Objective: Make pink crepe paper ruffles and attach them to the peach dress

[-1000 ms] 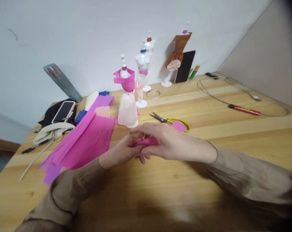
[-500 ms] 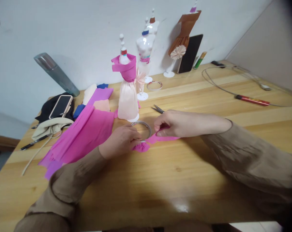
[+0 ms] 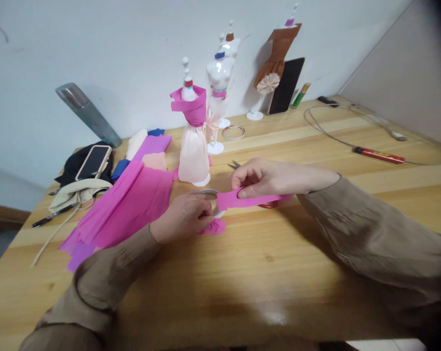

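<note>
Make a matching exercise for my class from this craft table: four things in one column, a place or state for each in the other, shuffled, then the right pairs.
Things
1. pink paper strip
2. pale-cased phone
3. brown paper dress
4. red tool

Places or states
A. worn by a small mannequin at the wall
B. lying on black cloth, left side
C. pinched in the right hand
D. lying on the table, far right

Pairs: 1-C, 2-B, 3-A, 4-D
</note>
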`<state>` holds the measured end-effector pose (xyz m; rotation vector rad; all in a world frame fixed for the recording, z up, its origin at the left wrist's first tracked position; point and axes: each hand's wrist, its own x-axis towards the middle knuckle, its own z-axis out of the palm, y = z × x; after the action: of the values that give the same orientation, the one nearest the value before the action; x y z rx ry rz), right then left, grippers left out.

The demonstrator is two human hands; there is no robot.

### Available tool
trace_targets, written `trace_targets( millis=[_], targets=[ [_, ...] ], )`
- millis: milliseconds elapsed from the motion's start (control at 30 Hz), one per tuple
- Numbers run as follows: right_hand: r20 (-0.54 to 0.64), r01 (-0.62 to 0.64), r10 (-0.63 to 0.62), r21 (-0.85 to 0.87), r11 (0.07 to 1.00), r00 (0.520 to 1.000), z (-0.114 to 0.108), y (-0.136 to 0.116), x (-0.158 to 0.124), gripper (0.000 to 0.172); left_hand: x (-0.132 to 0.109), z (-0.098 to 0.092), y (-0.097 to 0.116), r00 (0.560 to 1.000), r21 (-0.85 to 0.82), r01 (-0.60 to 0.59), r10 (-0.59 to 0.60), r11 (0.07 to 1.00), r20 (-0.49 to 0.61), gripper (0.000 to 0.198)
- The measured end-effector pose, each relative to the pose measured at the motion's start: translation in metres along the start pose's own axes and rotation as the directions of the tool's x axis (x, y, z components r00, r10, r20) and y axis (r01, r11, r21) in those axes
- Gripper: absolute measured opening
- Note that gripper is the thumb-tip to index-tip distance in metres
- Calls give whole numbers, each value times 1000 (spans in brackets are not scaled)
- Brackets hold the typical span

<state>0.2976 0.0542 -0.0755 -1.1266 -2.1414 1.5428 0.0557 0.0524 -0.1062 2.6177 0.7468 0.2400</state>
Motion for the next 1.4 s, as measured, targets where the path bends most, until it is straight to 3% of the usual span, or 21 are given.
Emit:
trace_targets(
  millis=[133, 300, 400, 500, 600, 700, 900, 1000, 1100, 1267, 1400],
  targets=[
    [-48, -17, 20, 71, 997, 999, 1, 2, -1, 24, 0, 2, -2, 998, 10, 57, -58, 998, 20, 33],
    [-60, 30, -29, 29, 999, 998, 2, 4, 3, 29, 0, 6, -6, 999, 127, -32, 33, 991, -7, 31],
    [-39, 52, -52, 22, 998, 998, 3, 2, 3, 26, -2, -6, -2, 999, 21, 4, -4, 1000, -35, 28],
    [-5, 44, -44, 27, 999, 999, 3, -2, 1, 24, -3, -23, 5, 991, -227, 133, -127, 965, 41, 21],
    [13, 51, -52, 60, 997, 999, 3, -6, 0, 23, -4, -36, 7, 942, -554, 330, -227, 764, 247, 23],
    [27, 90, -96, 164, 982, 995, 3, -9, -1, 21, -5, -37, 4, 913, -747, 400, -156, 531, 377, 29],
    [69, 59, -84, 305, 950, 994, 4, -11, -6, 21, -7, -15, -2, 871, -868, 490, -11, 81, 491, 31],
    [35, 86, -102, 314, 945, 994, 5, -11, -6, 24, -7, -3, -1, 876, -872, 483, 27, -85, 482, 23],
    [36, 78, -95, 324, 943, 995, 5, -12, -6, 27, -7, 4, 3, 862, -852, 505, 41, -139, 505, 25],
    [72, 73, -98, 295, 953, 993, 5, -16, -8, 31, -8, 3, 13, 825, -819, 564, 18, -111, 565, 33],
    [22, 96, -104, 251, 963, 994, 6, -20, -12, 35, -12, 1, 18, 805, -797, 592, 35, -118, 593, 30]
  ],
)
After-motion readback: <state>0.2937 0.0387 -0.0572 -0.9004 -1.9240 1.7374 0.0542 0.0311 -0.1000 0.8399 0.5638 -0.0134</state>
